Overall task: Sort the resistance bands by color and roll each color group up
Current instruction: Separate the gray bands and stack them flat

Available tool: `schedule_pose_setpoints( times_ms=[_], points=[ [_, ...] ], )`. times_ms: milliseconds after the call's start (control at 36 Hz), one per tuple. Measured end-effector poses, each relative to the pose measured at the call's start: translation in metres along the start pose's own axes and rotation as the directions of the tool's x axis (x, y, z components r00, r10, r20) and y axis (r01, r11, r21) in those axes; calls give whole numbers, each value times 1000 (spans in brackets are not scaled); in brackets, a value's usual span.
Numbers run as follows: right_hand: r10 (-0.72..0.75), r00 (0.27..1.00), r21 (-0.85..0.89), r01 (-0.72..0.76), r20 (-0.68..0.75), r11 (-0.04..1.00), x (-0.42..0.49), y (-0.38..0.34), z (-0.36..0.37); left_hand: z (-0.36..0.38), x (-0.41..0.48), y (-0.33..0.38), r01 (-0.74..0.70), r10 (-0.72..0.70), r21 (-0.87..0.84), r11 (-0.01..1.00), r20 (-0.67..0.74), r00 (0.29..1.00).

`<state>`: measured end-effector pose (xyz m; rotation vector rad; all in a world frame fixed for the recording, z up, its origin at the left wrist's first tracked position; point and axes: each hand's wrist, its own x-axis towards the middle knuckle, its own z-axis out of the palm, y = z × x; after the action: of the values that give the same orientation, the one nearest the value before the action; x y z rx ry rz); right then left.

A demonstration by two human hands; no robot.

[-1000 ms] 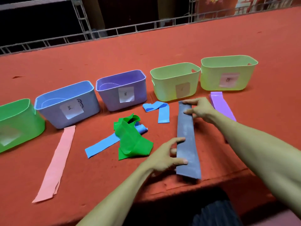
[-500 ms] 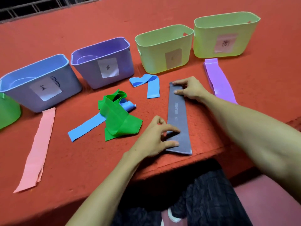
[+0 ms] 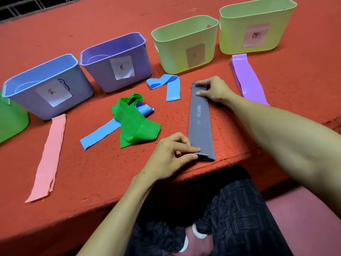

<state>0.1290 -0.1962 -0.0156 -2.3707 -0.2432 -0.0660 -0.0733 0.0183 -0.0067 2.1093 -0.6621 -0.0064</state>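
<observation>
A grey band (image 3: 200,122) lies flat and lengthwise near the table's front edge. My left hand (image 3: 170,156) pinches its near end between thumb and fingers. My right hand (image 3: 215,89) holds its far end with fingers laid across it. A crumpled green band (image 3: 136,124) lies over a blue band (image 3: 100,134) left of the grey one. A second blue band (image 3: 170,85) is folded farther back. A pink band (image 3: 48,157) stretches out at the left, and a purple band (image 3: 248,78) lies at the right.
Labelled bins stand in a row at the back: a green bin (image 3: 11,117), a blue bin (image 3: 46,85), a purple bin (image 3: 118,60) and two yellow-green bins (image 3: 186,41) (image 3: 256,23). The red table's (image 3: 73,182) front edge runs just beneath the grey band.
My left hand's thumb and fingers have closed on the grey band's near end. The camera has tilted down and moved closer. The right hand stays at the far end.
</observation>
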Motion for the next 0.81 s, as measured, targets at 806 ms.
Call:
schedule_pose_setpoints(
  times_ms=[806],
  points=[
    [20,1000,30,-21,11,999,-1,-1,-3,9,1,4,-10,9,47,999,31,999]
  ],
)
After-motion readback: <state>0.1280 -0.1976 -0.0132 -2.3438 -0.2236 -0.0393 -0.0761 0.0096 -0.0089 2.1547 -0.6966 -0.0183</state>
